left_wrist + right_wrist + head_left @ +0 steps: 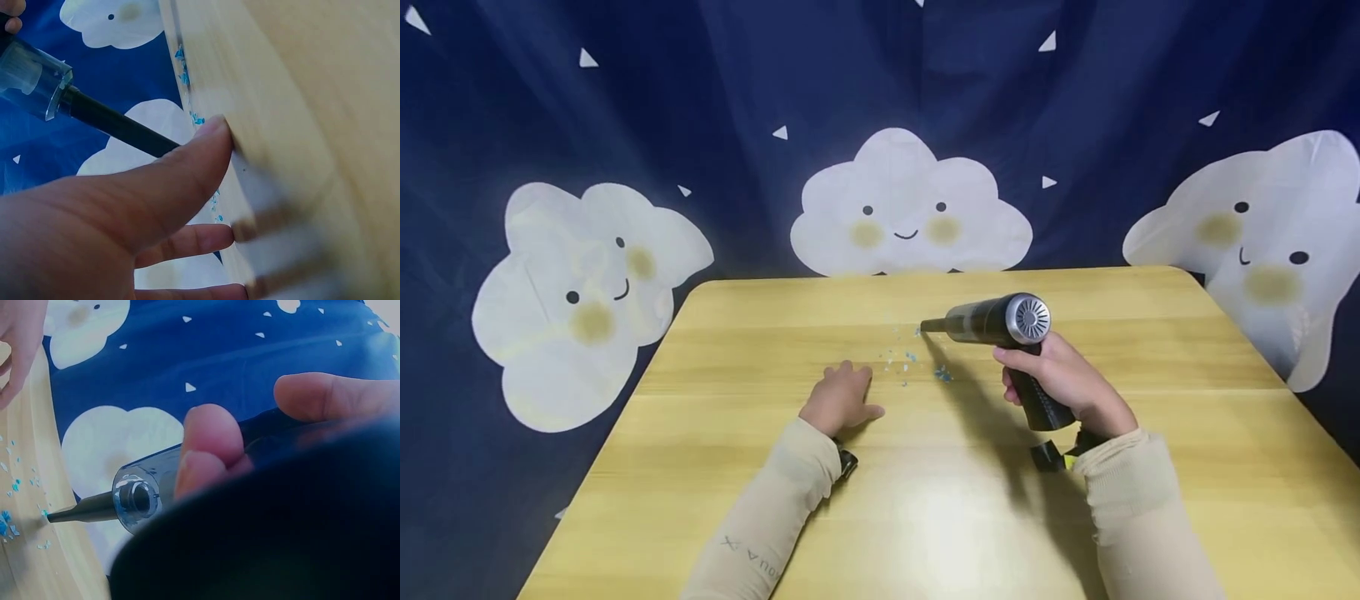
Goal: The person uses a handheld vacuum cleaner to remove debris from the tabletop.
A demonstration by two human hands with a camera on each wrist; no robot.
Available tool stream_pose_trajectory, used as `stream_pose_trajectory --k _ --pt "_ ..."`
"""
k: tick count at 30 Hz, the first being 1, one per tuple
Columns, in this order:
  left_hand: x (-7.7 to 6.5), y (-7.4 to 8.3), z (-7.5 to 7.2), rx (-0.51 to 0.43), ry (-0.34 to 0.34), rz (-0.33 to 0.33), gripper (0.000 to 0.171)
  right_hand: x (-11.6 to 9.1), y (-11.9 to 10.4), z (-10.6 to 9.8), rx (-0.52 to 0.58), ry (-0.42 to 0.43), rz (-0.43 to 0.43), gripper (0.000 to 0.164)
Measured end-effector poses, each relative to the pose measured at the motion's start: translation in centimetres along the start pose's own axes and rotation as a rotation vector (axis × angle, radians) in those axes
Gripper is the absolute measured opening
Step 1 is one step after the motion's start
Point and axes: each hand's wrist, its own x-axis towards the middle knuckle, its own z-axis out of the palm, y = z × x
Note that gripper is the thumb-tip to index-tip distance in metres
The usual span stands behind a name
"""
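My right hand [1063, 379] grips the black handle of a handheld vacuum cleaner [988, 321], fingers wrapped round it. Its narrow nozzle [84, 508] slants down to the left, the tip right at some small blue scraps [12, 522] on the table. In the left wrist view the clear dust cup [37, 78] shows behind the nozzle. My left hand [841, 398] rests on the tabletop to the left of the scraps, fingertips touching the wood and thumb spread toward the right. Nothing is held in it.
The wooden table [925, 517] has rounded far corners. Behind it hangs a dark blue curtain [737, 100] printed with smiling white clouds and small triangles. Black wrist devices [847, 463] sit at both sleeves, and the vacuum casts a long shadow toward the front.
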Motion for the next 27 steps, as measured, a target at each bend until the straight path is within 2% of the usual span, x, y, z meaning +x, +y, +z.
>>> stream_pose_trajectory --k 9,27 --pt "-0.1 0.1 0.7 -0.001 0.004 -0.008 0.065 0.3 0.7 0.2 -0.001 -0.002 0.036 0.04" --pt "1.5 1.1 1.0 0.05 0.021 0.007 0.068 0.0 1.3 -1.0 -0.027 -0.007 -0.032 0.044"
